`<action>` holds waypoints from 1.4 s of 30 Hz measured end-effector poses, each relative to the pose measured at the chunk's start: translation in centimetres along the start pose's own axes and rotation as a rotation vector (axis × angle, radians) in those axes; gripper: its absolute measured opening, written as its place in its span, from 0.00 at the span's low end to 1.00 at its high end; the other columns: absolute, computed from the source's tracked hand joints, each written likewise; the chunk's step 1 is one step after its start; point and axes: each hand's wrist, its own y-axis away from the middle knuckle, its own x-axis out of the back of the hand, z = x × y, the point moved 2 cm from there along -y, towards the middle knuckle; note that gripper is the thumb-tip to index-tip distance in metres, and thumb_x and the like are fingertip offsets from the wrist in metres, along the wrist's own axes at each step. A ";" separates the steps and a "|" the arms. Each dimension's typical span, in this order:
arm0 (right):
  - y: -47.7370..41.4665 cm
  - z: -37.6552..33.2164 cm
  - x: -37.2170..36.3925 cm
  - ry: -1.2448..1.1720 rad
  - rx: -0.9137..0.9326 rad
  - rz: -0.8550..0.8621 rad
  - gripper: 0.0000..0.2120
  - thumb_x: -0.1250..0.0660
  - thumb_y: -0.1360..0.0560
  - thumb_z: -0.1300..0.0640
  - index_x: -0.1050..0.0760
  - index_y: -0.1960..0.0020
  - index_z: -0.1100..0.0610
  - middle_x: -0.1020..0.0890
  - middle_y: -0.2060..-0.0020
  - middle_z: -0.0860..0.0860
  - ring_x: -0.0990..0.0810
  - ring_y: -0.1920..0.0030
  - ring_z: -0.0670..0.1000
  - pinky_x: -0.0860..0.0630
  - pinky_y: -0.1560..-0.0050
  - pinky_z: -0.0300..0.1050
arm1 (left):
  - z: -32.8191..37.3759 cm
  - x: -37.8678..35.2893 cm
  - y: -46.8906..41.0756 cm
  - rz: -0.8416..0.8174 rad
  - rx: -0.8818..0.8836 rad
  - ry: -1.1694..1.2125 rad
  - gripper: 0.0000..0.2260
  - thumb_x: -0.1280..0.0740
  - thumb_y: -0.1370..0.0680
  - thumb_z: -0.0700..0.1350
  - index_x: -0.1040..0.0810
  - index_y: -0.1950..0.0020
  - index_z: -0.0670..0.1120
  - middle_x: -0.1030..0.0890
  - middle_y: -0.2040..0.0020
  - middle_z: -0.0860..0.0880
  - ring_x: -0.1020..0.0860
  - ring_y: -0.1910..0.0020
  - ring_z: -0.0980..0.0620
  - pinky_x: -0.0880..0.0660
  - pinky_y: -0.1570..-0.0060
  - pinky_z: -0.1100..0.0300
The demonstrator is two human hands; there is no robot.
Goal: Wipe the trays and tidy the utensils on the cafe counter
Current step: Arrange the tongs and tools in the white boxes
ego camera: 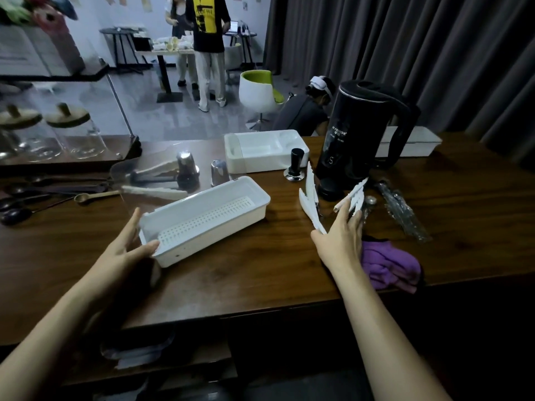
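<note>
The near end of the white tray (214, 240) on the counter (260, 270) is gripped by the left hand (127, 250). White tongs (309, 198) beside the kettle (364, 134) are touched by the right hand (341, 238), fingers spread; a firm hold cannot be told

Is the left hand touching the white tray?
Touching. The head view shows the left hand gripping the near end of the white tray, with its thumb on the front corner.

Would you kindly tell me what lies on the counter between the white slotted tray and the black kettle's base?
The head view shows white tongs lying between the white slotted tray and the black kettle.
</note>
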 end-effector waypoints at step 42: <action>5.2 -8.4 0.6 -0.170 0.351 -0.425 0.35 0.30 0.22 0.48 0.43 0.20 0.43 0.29 0.28 0.44 0.26 0.45 0.41 0.29 0.36 0.47 | -0.4 1.2 -0.5 -0.082 0.044 0.110 0.31 0.32 0.20 0.43 0.37 0.22 0.65 0.32 0.26 0.58 0.31 0.28 0.53 0.37 0.26 0.51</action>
